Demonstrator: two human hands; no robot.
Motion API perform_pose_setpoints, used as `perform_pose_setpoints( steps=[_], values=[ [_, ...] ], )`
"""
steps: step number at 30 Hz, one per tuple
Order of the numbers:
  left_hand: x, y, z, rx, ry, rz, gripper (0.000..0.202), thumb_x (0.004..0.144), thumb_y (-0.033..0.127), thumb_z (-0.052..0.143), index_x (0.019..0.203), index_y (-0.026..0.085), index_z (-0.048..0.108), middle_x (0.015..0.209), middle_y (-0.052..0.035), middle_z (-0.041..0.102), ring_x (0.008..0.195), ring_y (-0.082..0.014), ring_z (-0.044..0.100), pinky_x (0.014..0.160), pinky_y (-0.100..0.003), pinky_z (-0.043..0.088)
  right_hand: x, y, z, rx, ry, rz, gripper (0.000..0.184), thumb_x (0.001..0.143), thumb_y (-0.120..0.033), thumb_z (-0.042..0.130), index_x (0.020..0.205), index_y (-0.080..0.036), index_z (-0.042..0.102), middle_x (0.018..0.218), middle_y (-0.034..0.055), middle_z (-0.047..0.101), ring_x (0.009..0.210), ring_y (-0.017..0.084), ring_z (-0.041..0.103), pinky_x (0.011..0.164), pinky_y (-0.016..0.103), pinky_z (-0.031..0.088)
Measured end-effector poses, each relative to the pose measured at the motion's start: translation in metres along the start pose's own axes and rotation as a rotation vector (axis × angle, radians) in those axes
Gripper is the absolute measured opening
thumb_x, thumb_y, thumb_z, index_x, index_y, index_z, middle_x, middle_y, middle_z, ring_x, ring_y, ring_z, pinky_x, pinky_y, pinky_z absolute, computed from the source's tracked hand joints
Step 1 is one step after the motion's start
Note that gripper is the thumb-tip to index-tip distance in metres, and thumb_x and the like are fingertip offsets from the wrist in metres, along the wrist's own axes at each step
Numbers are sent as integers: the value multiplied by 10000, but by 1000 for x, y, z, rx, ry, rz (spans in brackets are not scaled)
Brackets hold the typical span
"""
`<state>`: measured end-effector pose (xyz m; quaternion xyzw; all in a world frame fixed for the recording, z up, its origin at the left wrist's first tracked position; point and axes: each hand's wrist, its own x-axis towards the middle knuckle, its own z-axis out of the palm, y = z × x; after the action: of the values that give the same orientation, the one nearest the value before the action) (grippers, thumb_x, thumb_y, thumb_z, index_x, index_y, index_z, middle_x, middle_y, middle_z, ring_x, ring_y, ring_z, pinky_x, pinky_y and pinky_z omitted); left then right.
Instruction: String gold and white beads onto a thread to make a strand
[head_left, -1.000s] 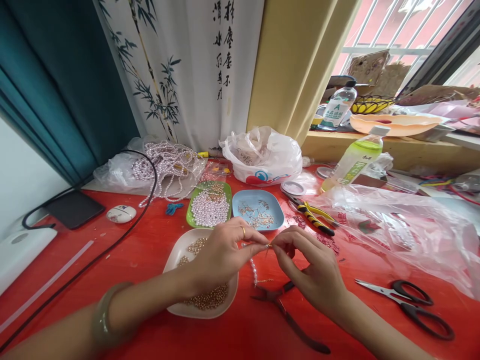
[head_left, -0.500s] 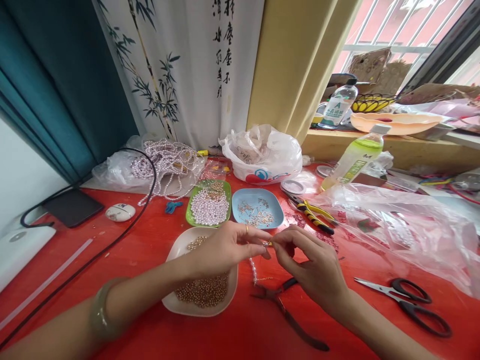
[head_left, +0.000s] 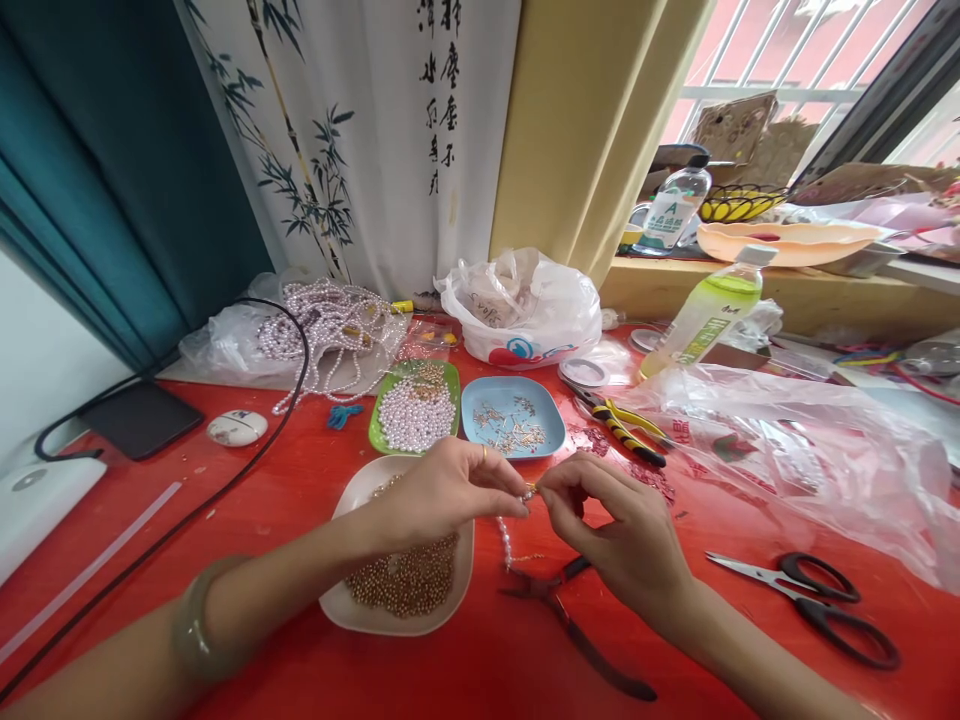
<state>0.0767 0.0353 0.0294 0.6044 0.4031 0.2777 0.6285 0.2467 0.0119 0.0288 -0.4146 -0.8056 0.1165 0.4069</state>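
Observation:
My left hand (head_left: 450,490), with a bangle on its wrist, is closed in a pinch above the white dish (head_left: 330,590) of gold beads. Its fingertips grip the upper end of a pearl bead strand (head_left: 506,540), which hangs down toward the table. Facing it, my right hand (head_left: 622,520) pinches a tiny gold-coloured piece at the same end; its exact kind is too small to tell. The two sets of fingertips nearly meet. Dark-handled pliers (head_left: 592,650) lie just below, close to the strand's lower end.
Behind my hands sit a green tray (head_left: 375,440) of pearl and gold beads and a blue tray (head_left: 553,445) of small metal bits. Yellow-black pliers (head_left: 626,432), scissors (head_left: 810,595) and a plastic bag (head_left: 825,450) lie rightward. A black cable (head_left: 247,465) crosses the left.
My left fingers have drawn closer together at the strand's end and shifted slightly. My right hand keeps almost the same pinch. The view has moved a little.

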Motion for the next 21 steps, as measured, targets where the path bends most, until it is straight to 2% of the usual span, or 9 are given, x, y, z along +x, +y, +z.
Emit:
perform_pose_setpoints(
  steps=[4,10,13,17,21],
  values=[
    [-1,-1,2,141,71,72,160,629,281,618,731,164,655,736,-33,669,693,-128,591,645,-232,442,-2,1,1,6,-9,25,140,711,-91,433,624,-179,500,536,-18,483,465,71,422,430,189,371],
    [-5,-3,7,279,97,169,148,691,256,554,765,182,657,752,-12,660,694,-124,581,646,-235,428,-1,1,2,51,-15,89,136,720,-108,434,618,-175,495,542,-16,476,472,74,418,443,197,369],
    [-5,-2,8,260,125,190,154,703,265,545,764,177,656,746,-14,656,705,-129,574,650,-239,425,0,0,1,190,-53,266,110,751,-178,445,659,-175,506,561,-13,484,483,79,432,447,201,378],
    [-3,0,7,139,184,233,161,707,275,545,750,164,653,734,-21,648,710,-126,565,668,-240,426,0,-2,3,552,-185,553,108,778,-267,440,795,-176,498,570,-30,499,437,63,456,436,195,401],
    [-2,1,7,115,227,273,174,715,280,534,721,154,653,657,-16,620,634,-109,536,622,-236,419,-1,-6,7,769,-300,641,139,770,-276,456,867,-177,467,622,-18,553,422,61,499,438,199,420]
  ],
)
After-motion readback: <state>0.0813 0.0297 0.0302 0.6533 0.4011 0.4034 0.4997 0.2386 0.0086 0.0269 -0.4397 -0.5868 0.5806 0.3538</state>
